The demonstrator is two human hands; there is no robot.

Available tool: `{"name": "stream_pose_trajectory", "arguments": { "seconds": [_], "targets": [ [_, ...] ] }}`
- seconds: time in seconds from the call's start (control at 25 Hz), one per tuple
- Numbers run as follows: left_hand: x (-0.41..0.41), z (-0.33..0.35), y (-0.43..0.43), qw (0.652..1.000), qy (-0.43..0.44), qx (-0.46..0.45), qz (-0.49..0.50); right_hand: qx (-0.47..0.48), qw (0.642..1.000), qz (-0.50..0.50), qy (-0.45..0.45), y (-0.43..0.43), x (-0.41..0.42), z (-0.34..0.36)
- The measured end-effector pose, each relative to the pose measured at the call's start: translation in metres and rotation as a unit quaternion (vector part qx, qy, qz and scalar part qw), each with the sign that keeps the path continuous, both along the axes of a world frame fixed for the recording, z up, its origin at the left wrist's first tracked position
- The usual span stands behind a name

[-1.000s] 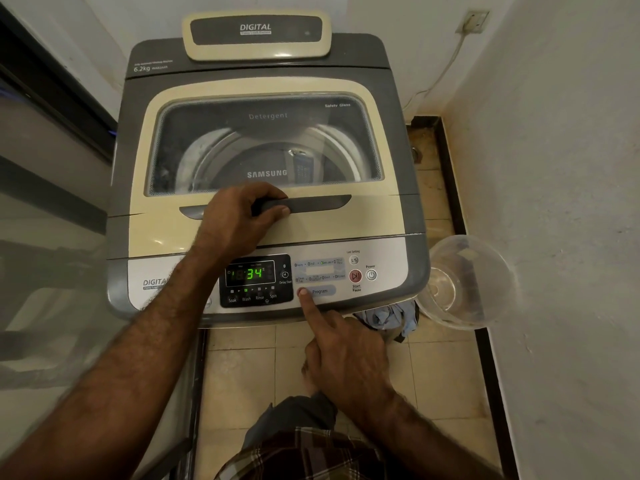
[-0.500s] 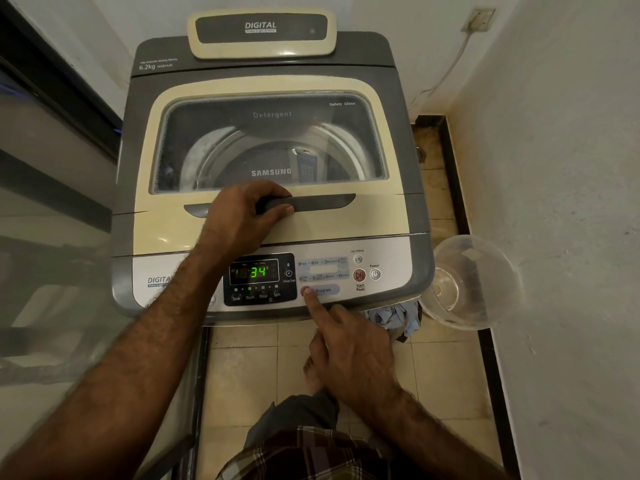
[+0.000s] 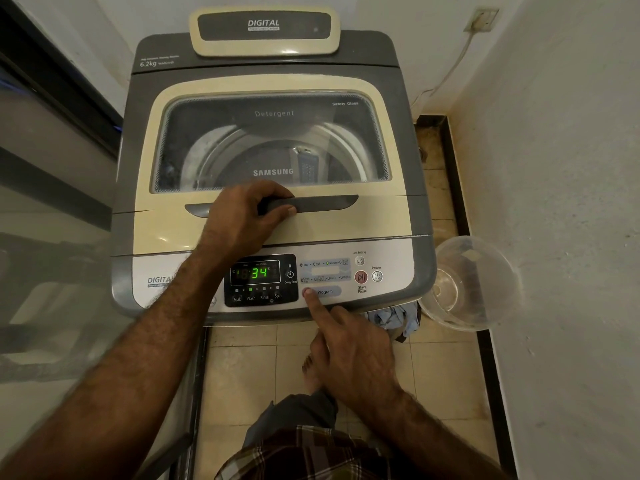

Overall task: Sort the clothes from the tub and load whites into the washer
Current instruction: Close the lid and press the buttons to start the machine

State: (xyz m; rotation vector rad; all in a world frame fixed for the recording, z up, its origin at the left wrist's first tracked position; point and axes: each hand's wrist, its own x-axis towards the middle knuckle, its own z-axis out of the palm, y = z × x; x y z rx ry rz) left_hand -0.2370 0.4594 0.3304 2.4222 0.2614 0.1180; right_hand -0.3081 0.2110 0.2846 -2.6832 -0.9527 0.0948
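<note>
Dead ahead, washer (image 3: 263, 69) faces me, lid (image 3: 346, 233) shut, handle bar (image 3: 311, 204) running left-right. Left hand (image 3: 242, 216) grips the bar. Right hand (image 3: 353, 351): index straight on Program button (image 3: 325, 292), rest curled. Clothes (image 3: 394, 317) on floor beside clear tub (image 3: 491, 271).

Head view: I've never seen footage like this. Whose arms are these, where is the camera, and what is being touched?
There is no robot here. A person wears a camera on the head, so you see what they see, looking down. In front stands a top-loading washer with its lid shut. The left hand grips the lid's handle. The right hand points one finger onto the Program button. The display beside it reads 34. On the floor to the right sit a clear tub and some blue clothes.
</note>
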Motion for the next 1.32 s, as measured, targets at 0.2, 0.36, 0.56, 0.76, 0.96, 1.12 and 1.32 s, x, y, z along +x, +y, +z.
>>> {"name": "stream_pose_trajectory", "arguments": {
  "seconds": [0.2,0.36,0.56,0.76,0.96,1.12,1.32],
  "targets": [
    [0.000,-0.001,0.001,1.000,0.003,0.003,0.003,-0.008,1.000,0.003,-0.006,0.001,0.001,0.003],
    [0.000,-0.002,0.001,1.000,-0.003,-0.001,0.006,-0.014,1.000,0.012,-0.013,0.002,0.000,0.004],
    [0.000,-0.003,0.002,1.000,0.001,-0.005,0.009,-0.013,0.999,0.001,-0.044,0.013,-0.002,0.006],
    [0.000,-0.002,0.001,0.999,0.011,-0.014,0.031,0.010,1.000,-0.014,-0.025,0.017,-0.006,-0.002],
    [0.001,-0.001,-0.001,0.999,0.009,-0.010,0.036,0.037,0.999,0.003,-0.005,0.003,0.002,-0.004],
    [0.001,-0.001,0.000,0.999,0.012,-0.002,0.031,0.044,0.999,0.009,0.015,-0.001,0.007,-0.002],
    [0.002,-0.002,0.001,0.999,0.017,-0.004,0.036,0.038,0.998,0.016,0.042,0.000,0.008,-0.002]
  ]
}}
